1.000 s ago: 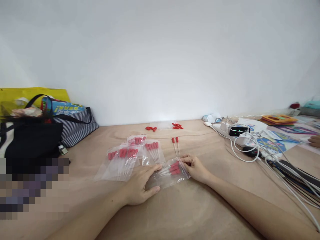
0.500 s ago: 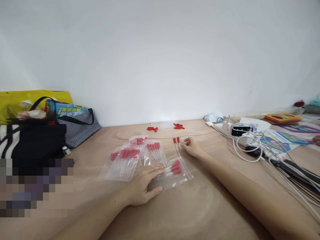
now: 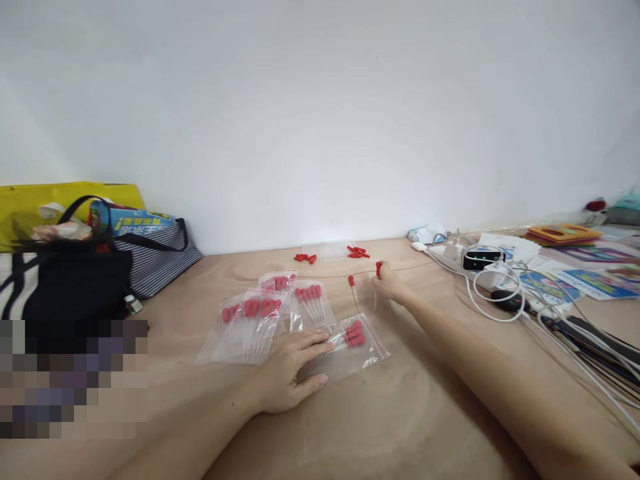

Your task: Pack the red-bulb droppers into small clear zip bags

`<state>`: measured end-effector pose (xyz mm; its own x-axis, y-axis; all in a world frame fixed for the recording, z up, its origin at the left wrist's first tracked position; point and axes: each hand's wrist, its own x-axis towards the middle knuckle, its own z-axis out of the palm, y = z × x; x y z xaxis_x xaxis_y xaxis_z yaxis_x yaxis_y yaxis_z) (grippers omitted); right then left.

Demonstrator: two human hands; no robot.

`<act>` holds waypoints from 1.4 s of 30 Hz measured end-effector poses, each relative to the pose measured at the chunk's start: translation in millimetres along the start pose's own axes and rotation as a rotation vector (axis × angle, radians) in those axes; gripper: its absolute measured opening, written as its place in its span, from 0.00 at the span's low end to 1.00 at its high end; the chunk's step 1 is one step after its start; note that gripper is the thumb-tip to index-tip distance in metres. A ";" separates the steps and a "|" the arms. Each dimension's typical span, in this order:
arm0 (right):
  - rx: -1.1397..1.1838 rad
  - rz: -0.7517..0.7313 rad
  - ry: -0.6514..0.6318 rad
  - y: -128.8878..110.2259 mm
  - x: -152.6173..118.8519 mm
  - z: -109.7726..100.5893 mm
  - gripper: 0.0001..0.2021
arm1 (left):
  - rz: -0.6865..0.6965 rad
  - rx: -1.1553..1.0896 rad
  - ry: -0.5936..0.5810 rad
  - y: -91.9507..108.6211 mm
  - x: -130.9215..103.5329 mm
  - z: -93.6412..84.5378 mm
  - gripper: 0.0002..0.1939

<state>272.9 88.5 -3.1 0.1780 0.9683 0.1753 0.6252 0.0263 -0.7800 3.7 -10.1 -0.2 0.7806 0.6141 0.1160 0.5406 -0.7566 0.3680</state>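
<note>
My left hand (image 3: pixel 287 373) lies with fingers spread, its fingertips on a clear zip bag (image 3: pixel 367 360) that holds several droppers with red rubber bulbs (image 3: pixel 355 333). Between the thumb and fingers of my right hand (image 3: pixel 390 283) is one dropper (image 3: pixel 379 269), held upright with its red bulb on top. Another single dropper (image 3: pixel 351 281) rests on the table just left of that hand, its thin tube pointing toward the bag. More zip bags with droppers (image 3: pixel 250 327) overlap beyond and left of my left hand, with one such bag (image 3: pixel 310 300) close to its fingertips.
Loose red bulbs (image 3: pixel 305 258) lie in two small piles near the wall, with clear tubes (image 3: pixel 334 251) between them. Bags (image 3: pixel 155 250) crowd the left side. A power strip with white cables (image 3: pixel 470 280), a black mouse (image 3: pixel 507 301) and printed sheets (image 3: pixel 595 283) occupy the right.
My right hand has picked up one of the two loose droppers and moved it slightly right and upright. My left hand stays on the bag.
</note>
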 end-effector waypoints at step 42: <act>0.878 0.110 -0.076 9.8 -103.1 0.3 0.25 | -0.014 -0.002 0.074 -0.6 0.0 1.9 0.12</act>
<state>260.4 -11.0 -28.9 0.1320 0.9897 0.0558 -0.2063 0.0825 -0.9750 3.9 -10.0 -2.1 0.7477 0.6395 0.1787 0.5505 -0.7476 0.3715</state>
